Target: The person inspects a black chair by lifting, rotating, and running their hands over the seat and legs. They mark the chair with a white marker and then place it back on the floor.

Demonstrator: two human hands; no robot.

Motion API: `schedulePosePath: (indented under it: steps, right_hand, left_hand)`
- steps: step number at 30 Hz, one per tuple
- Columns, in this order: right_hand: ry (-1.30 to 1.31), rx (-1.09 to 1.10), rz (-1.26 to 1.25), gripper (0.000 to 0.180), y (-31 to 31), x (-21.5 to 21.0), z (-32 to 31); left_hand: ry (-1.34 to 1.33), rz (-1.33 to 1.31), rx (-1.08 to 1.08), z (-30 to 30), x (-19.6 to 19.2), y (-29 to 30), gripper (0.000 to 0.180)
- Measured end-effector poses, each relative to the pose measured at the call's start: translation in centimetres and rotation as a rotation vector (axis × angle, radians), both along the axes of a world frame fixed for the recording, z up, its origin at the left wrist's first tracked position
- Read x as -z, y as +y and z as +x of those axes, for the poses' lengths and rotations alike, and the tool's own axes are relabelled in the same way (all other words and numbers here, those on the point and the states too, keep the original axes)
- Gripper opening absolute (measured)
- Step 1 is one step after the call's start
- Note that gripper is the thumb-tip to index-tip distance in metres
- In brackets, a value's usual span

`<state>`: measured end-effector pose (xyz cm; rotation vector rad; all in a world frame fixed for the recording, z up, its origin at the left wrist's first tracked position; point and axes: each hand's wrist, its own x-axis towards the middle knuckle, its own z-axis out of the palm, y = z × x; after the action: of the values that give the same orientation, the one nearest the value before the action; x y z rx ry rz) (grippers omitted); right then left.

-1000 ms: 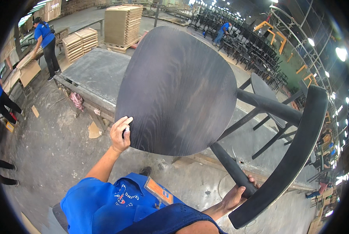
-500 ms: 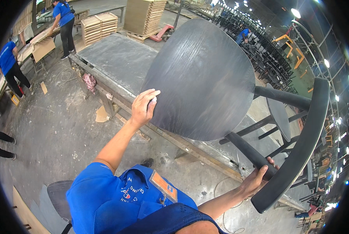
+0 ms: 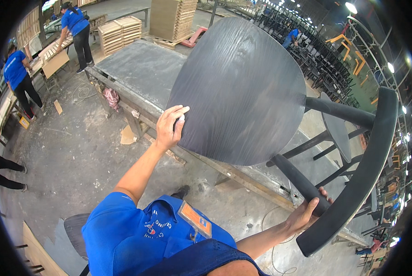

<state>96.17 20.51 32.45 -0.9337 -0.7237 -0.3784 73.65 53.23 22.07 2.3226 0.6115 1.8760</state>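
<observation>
A black wooden chair with a broad rounded seat is tilted above the worktable, its wood grain showing on the seat face. Its curved backrest is at the right. My left hand is at the seat's near-left edge, fingers bent over it, with a small white piece between thumb and fingers, too small to name. My right hand wraps round the post that joins seat and backrest. Where the chair's legs rest is hidden behind the seat.
The long grey worktable runs under the chair, with a striped rag hanging at its side. Another dark chair stands behind. Stacked wooden panels, a red pallet jack and co-workers in blue are farther off.
The view shifts slightly, and the chair's backrest end sits a little farther right. Both hands keep their places on the chair.
</observation>
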Motion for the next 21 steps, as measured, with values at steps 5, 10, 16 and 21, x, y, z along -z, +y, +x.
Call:
schedulePosePath:
  steps: [5, 10, 16, 21]
  right_hand:
    - [0.033, 0.017, -0.023, 0.044, 1.0, -0.7, 0.3]
    - [0.005, 0.024, 0.018, 0.045, 1.1, -0.5, -0.3]
    - [-0.081, 0.09, -0.043, 0.049, 0.3, 0.6, -1.7]
    - [-0.15, -0.034, -0.08, 0.048, -0.5, 1.5, -0.4]
  left_hand:
    - [-0.003, -0.013, -0.008, 0.4, -0.3, 0.7, 0.008]
    - [0.005, -0.029, -0.006, -0.1, -1.1, 0.6, 0.021]
    - [0.065, -0.233, 0.109, -1.0, -3.0, 1.5, 0.014]
    - [-0.219, -0.551, 0.392, -0.4, -3.0, 2.6, 0.014]
